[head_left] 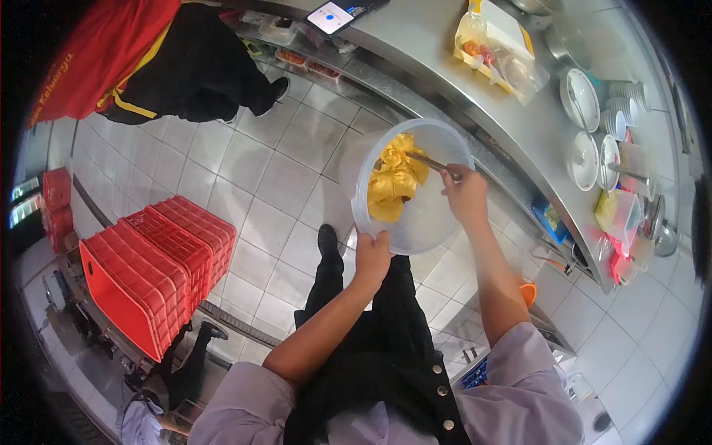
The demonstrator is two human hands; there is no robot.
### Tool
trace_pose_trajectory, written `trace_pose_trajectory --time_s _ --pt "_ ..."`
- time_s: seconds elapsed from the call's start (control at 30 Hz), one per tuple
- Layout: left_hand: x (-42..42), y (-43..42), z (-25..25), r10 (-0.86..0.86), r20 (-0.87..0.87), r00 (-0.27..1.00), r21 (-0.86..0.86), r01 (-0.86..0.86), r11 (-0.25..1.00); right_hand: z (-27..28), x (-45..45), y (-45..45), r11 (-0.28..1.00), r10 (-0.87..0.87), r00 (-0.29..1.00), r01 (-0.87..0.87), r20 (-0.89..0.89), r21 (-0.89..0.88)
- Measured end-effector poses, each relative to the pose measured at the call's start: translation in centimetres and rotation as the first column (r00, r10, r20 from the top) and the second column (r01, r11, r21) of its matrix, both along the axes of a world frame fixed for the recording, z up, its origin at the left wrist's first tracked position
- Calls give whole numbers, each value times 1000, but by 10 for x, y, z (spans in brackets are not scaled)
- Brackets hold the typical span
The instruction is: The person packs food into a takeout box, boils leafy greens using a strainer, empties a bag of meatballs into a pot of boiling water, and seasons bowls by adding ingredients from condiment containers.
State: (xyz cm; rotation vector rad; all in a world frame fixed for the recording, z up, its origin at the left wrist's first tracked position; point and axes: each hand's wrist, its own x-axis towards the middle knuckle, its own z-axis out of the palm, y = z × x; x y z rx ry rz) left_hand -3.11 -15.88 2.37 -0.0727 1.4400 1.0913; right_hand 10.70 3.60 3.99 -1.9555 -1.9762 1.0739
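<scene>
A translucent plastic tub (434,222) is held in front of me, tilted so its inside shows. My left hand (372,257) is closed on the near rim. Clumps of a soft, bright yellow mass (393,185), whose kind I cannot tell, lie along the tub's left side. My right hand (466,194) reaches over the right rim, fingers wrapped round the handle of a metal utensil (429,161). The utensil's working end meets the yellow mass and is hidden, so whether it is a spoon or tongs is unclear.
A steel counter (430,44) curves along the right, bearing a phone (330,18), an opened yellow-and-white package (500,44), bowls (581,100) and stacked cups (627,100). Red crates (159,267) stand at left. A person in red and black (185,67) is at upper left; another is at lower left.
</scene>
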Motion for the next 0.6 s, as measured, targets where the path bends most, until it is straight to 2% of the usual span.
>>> trace_pose_trajectory --time_s 0.07,0.17,0.27,0.37,0.47,0.53,0.6 --pt "4 -5 -4 -22 6 1000 0 22 1000 -14 -1 -2 998 -65 997 65 -41 6" --pt "9 -6 -9 4 38 999 54 -6 998 -29 0 -3 970 -221 954 194 -201 -145" --pt "6 -4 0 -6 50 999 97 1 995 -41 5 -3 980 -157 956 119 -249 -159" --pt "7 -6 2 11 45 999 70 -14 997 -37 8 -3 989 -85 978 58 -192 -139" --pt "5 -10 -22 26 25 999 10 -26 1000 2 27 -7 988 -115 952 79 -283 -136" --pt "1 -12 -33 73 62 995 -76 -68 995 61 41 -7 971 -207 891 137 -403 -197" --pt "-7 -8 -30 154 79 985 -73 -149 986 121 58 0 957 -288 800 216 -526 -195"
